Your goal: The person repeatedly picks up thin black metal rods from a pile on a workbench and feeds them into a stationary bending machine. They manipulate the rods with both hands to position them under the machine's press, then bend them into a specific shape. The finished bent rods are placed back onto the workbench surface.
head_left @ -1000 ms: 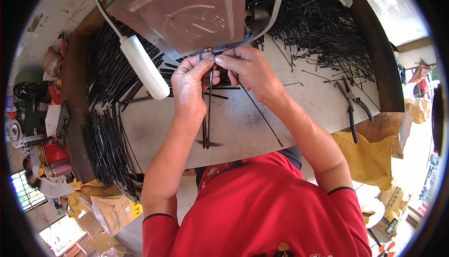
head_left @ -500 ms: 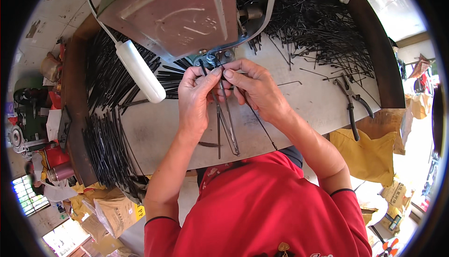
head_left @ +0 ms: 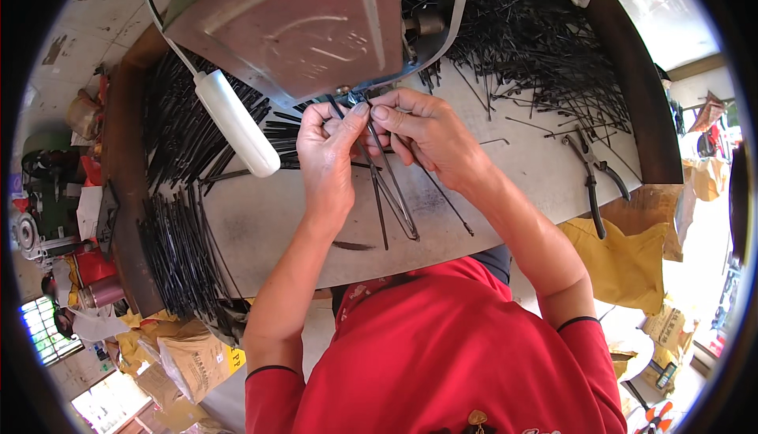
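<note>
Tabletop (head_left: 260, 221) below, held rods (head_left: 393, 183) slant bodyward

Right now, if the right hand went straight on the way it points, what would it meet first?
Most likely the left hand, at its thumb tip, or the rods held there; depth is unclear, so which comes first is hard to tell.

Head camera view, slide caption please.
Left hand and right hand hold thin dark rods at a reddish machine.

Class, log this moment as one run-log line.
left hand: holding dark rods | right hand: holding thin rod | brownish machine: beyond fingertips | pliers: table's right edge
</note>
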A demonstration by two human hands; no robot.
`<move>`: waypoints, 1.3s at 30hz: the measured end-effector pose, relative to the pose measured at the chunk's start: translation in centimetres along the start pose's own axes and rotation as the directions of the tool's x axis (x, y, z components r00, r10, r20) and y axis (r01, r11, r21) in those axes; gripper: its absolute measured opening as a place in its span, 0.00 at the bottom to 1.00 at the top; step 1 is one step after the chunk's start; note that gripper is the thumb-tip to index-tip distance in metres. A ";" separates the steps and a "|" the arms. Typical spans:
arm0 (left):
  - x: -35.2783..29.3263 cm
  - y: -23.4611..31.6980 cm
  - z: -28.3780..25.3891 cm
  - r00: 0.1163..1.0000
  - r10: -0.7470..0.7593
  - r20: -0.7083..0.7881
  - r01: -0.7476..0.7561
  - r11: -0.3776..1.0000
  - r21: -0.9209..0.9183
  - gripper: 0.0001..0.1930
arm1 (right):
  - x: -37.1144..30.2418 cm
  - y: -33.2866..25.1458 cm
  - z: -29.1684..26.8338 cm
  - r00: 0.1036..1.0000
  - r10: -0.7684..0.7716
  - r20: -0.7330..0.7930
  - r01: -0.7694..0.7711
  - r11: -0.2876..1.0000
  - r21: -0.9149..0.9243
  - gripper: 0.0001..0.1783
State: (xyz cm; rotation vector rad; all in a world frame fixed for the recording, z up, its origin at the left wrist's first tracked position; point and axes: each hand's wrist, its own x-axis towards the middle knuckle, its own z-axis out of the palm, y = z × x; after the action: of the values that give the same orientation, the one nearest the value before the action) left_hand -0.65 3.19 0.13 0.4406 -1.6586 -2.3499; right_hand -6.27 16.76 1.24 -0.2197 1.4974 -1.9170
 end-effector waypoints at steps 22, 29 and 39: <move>-1.2 -0.8 0.3 0.991 -0.034 -0.132 0.014 0.989 -0.149 0.09 | -1.0 2.0 2.1 0.981 -0.135 -0.140 0.110 0.979 -0.172 0.13; -0.7 0.1 0.2 0.991 -0.076 -0.106 0.060 0.988 -0.143 0.09 | -1.0 -0.1 1.9 0.997 -0.032 -0.067 0.026 0.996 -0.082 0.14; -0.3 0.3 -0.2 0.991 -0.101 -0.087 0.092 0.990 -0.102 0.10 | -0.7 0.8 1.8 0.999 -0.015 -0.051 0.015 1.000 0.010 0.12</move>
State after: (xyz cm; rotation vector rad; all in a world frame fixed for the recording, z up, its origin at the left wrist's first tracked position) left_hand -0.24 3.02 0.39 0.6133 -1.5054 -2.4274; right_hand -4.45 15.68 1.34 -0.1788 1.5233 -1.9549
